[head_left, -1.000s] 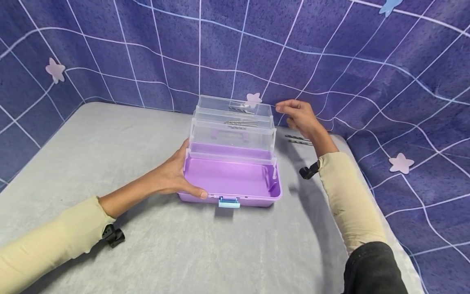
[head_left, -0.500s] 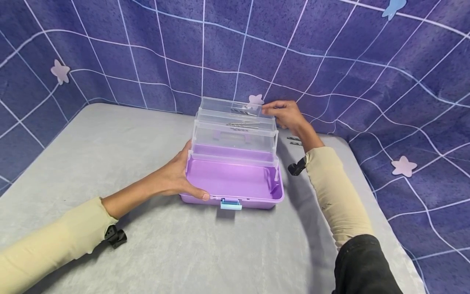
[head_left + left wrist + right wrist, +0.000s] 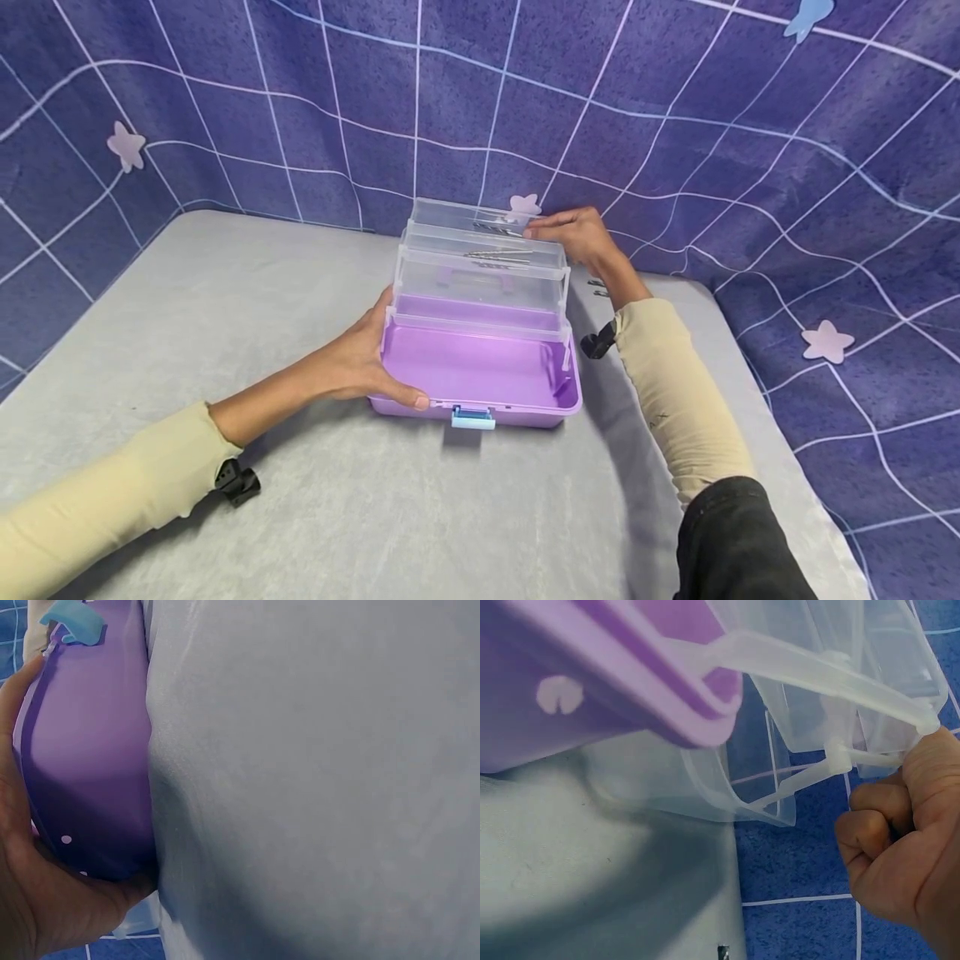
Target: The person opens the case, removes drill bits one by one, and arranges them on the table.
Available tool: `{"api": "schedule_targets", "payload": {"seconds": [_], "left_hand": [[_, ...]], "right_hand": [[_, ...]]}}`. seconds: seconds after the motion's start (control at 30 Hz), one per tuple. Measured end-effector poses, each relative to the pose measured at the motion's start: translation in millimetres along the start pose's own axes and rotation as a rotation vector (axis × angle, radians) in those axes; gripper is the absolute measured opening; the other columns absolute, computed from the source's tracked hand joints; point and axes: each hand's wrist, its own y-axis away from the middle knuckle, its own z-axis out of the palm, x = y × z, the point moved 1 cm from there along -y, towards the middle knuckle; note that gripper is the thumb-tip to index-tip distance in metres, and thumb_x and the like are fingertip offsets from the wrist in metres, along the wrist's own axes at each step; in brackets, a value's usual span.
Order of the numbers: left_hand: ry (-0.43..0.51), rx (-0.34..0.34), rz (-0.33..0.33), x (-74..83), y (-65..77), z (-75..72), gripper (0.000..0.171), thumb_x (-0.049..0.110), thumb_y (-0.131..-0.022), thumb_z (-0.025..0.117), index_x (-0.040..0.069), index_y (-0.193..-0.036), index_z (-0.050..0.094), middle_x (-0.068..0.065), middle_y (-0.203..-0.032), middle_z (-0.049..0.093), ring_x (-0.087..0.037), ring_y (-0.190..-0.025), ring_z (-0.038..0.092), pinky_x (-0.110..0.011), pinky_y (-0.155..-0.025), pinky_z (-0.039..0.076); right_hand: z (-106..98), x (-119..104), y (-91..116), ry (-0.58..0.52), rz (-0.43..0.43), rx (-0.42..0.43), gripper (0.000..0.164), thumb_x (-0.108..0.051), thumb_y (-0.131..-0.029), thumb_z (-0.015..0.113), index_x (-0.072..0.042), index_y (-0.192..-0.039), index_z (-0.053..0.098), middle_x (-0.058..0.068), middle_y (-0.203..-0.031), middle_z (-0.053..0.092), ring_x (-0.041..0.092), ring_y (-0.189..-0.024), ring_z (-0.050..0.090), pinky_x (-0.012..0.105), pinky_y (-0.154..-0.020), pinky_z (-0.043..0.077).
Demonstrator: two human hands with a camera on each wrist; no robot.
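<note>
A purple toolbox (image 3: pixel 480 364) with a light blue latch (image 3: pixel 473 417) stands open, its clear trays (image 3: pixel 480 283) raised in tiers behind. My left hand (image 3: pixel 363 354) grips the toolbox's left end, thumb along the front rim; the left wrist view shows the palm against the purple wall (image 3: pixel 90 735). My right hand (image 3: pixel 577 235) is at the right end of the top tray, fingertips over its inside near dark drill bits (image 3: pixel 491 227). Silver drill bits (image 3: pixel 498 254) lie in the tray below. In the right wrist view several fingers are curled; I cannot tell whether the hidden fingertips hold anything.
More drill bits (image 3: pixel 597 287) lie on the grey-covered table (image 3: pixel 337 500), right of the toolbox and partly behind my right wrist. A clear lid (image 3: pixel 652 776) hangs behind the box. A blue patterned cloth (image 3: pixel 300 108) rises along the back and sides.
My right hand has moved left from beside the trays to over the top tray's right end. The left hand has kept its grip on the toolbox. The view has shifted slightly.
</note>
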Motion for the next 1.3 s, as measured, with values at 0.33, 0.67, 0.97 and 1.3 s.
{"api": "schedule_targets", "payload": {"seconds": [0.33,0.67,0.97,1.3], "left_hand": [[-0.003,0.000,0.005,-0.5,-1.0,1.7,0.167,0.033,-0.056,0.117,0.036,-0.179,0.003,-0.008,-0.163,0.052,-0.036,-0.142,0.061,-0.062,-0.124,0.048],[0.003,-0.003,0.005,0.1,-1.0,1.9,0.166,0.032,-0.057,0.117,0.036,-0.179,0.004,-0.009,-0.164,0.051,-0.037,-0.142,0.061,-0.063,-0.124,0.049],[0.032,-0.007,0.030,1.9,-2.5,2.2,0.164,0.029,-0.057,0.116,0.035,-0.179,0.006,-0.007,-0.162,0.053,-0.038,-0.141,0.062,-0.063,-0.122,0.051],[0.051,-0.004,0.008,0.5,-0.9,2.5,0.162,0.026,-0.057,0.116,0.035,-0.178,0.008,-0.007,-0.161,0.054,-0.038,-0.138,0.064,-0.061,-0.119,0.054]], "right_hand": [[-2.0,-1.6,-1.5,0.040,0.038,-0.080,0.033,-0.027,-0.095,0.093,-0.020,-0.127,0.087,-0.008,-0.130,0.084,0.003,-0.084,0.072,0.017,-0.063,0.051],[-3.5,-6.4,-0.8,0.054,0.040,-0.087,0.029,-0.027,-0.093,0.095,-0.019,-0.121,0.089,-0.002,-0.120,0.088,0.002,-0.041,0.029,0.022,-0.041,0.027],[-2.4,-9.4,0.0,0.084,0.015,-0.049,0.030,-0.029,-0.091,0.097,-0.018,-0.118,0.090,-0.020,-0.092,0.086,0.001,-0.049,0.035,0.023,-0.044,0.029],[2.2,-9.1,0.9,0.080,-0.034,-0.032,0.020,-0.023,-0.094,0.093,-0.015,-0.112,0.090,-0.016,-0.099,0.087,0.008,-0.111,0.075,0.022,-0.100,0.057]]}}
